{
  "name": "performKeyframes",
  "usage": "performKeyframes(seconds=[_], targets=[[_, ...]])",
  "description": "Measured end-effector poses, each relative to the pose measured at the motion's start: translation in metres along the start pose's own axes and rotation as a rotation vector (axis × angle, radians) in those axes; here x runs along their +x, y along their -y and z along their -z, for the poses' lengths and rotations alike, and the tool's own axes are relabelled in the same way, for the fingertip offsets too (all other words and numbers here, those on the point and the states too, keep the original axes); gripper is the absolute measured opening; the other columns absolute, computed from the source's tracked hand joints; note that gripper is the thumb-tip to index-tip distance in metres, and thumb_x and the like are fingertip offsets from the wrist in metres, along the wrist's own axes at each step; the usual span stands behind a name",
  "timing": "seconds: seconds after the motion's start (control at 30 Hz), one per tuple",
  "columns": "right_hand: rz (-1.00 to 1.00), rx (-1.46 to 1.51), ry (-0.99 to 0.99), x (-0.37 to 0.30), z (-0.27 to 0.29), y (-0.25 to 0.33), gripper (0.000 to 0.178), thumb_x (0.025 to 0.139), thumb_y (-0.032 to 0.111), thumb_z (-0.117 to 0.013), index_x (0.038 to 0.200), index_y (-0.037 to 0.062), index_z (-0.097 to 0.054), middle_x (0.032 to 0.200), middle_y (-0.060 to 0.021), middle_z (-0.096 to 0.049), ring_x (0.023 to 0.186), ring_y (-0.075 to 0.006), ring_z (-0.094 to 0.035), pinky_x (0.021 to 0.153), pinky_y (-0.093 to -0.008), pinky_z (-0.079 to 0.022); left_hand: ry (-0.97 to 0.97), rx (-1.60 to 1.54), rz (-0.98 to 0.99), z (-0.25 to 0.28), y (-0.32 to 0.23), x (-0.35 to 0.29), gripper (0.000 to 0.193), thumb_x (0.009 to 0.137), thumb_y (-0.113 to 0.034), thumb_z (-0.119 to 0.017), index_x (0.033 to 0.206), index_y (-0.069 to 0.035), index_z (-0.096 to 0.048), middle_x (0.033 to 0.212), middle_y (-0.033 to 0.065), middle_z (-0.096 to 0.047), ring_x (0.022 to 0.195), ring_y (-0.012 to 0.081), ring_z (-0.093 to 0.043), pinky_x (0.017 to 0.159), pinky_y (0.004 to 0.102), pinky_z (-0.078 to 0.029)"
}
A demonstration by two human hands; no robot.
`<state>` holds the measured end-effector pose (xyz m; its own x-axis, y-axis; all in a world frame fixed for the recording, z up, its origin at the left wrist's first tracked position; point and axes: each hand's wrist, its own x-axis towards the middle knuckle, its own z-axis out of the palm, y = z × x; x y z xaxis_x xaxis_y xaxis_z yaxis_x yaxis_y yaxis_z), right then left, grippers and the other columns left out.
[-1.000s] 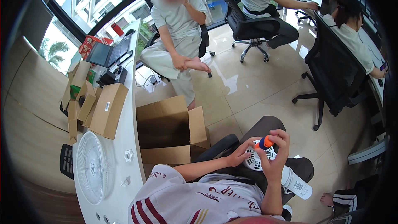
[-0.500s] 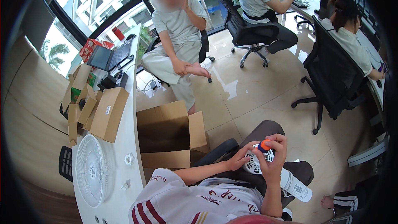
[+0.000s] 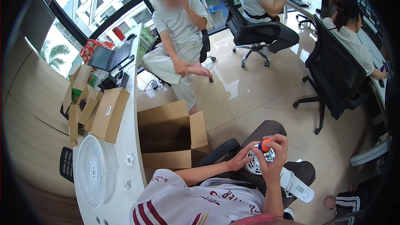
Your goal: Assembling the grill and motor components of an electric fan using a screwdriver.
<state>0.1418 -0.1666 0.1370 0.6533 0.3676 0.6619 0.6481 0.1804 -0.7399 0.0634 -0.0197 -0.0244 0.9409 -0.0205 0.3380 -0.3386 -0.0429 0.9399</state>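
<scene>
A white fan body with a round slotted motor cover rests across my lap. Its pale column slants down to the right. My right hand pinches the orange and dark blue handle of a screwdriver over the cover; the tip of the tool is hidden. At the cover's left edge, my left hand grips the fan body, its fingers close to the screwdriver.
On the white table at left lie a round fan grille, small white parts, cardboard boxes and a laptop. An open carton stands beside it. A seated person faces me; others sit at far desks.
My hands stay nearly in place, with the screwdriver shifted slightly left. At the far desk, a person has raised a hand from the keyboard.
</scene>
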Motion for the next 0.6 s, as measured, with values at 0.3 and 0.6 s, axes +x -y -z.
performKeyframes(seconds=[0.3, 0.6], targets=[[-0.011, -0.036, 0.086, 0.003, 0.010, 0.004, 0.032, 0.082, -0.004, -0.077, 0.109, 0.0054, -0.063, 0.122, -0.0188, -0.063, 0.104, -0.0335, -0.069, 0.085, -0.0390, -0.056, -0.066, -0.016, 0.048, -0.003, -0.003, -0.002, 0.045, 0.104, -0.038, -0.049, 0.135, -0.005, -0.048, 0.157, 0.0192, -0.036, 0.148, 0.0331, -0.034, 0.122, 0.0450, -0.022], [0.008, -0.024, 0.033, 0.007, 0.003, 0.003, 0.031, 0.083, -0.003, -0.077, 0.109, 0.0064, -0.062, 0.115, -0.0175, -0.064, 0.100, -0.0321, -0.069, 0.085, -0.0368, -0.055, -0.053, -0.009, 0.040, -0.001, -0.002, -0.002, 0.044, 0.104, -0.038, -0.050, 0.134, -0.006, -0.048, 0.157, 0.0199, -0.036, 0.148, 0.0344, -0.033, 0.122, 0.0459, -0.021]])
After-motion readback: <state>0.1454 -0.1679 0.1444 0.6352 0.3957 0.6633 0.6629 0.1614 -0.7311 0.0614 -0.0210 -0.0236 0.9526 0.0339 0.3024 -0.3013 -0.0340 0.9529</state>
